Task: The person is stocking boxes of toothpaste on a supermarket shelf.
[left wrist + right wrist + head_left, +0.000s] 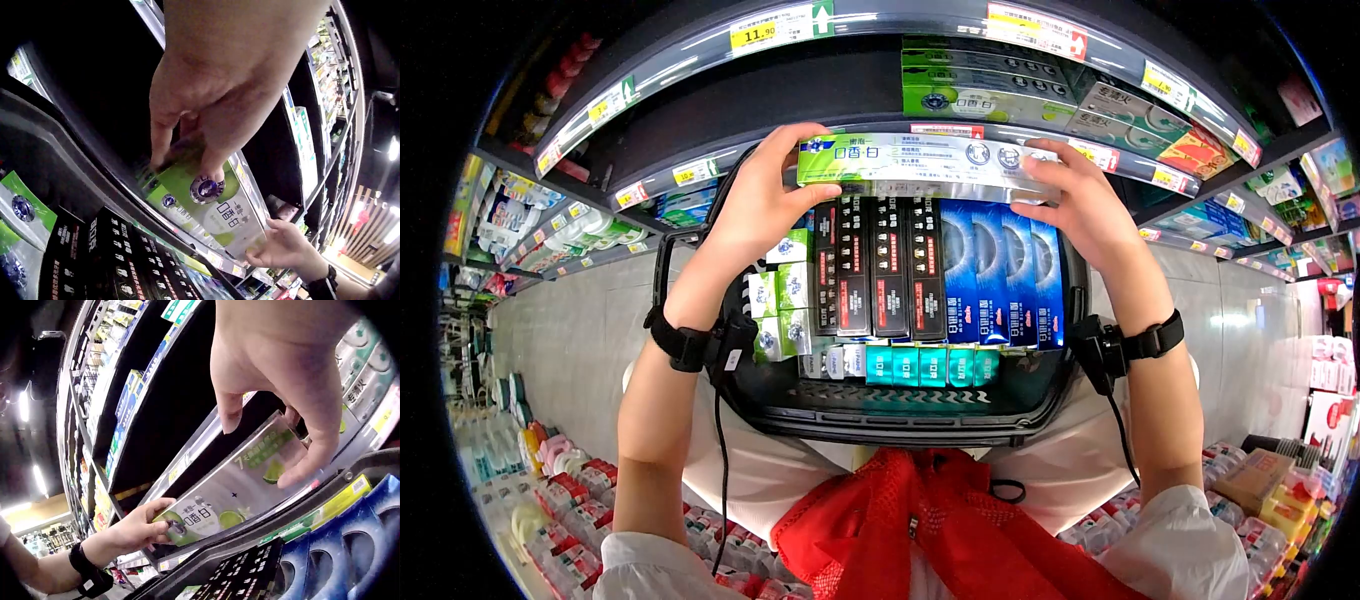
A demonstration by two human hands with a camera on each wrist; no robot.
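Observation:
My left hand pinches the left end of a long green-and-white toothpaste box, thumb on the near side and fingers across the far edge. At the opposite end, my right hand grips the same box between thumb and fingers. In the right wrist view the box shows its broad face with lime pictures. It is held level above the far side of a black bin, close in front of the shelf. Black toothpaste boxes and blue ones fill the bin's middle and right.
Green-and-white boxes stand at the bin's left, teal ones nearer me. On the shelf, stacked green boxes sit beside grey boxes. Shelf edges carry price tags. Bottles in red-and-white wrap lie behind.

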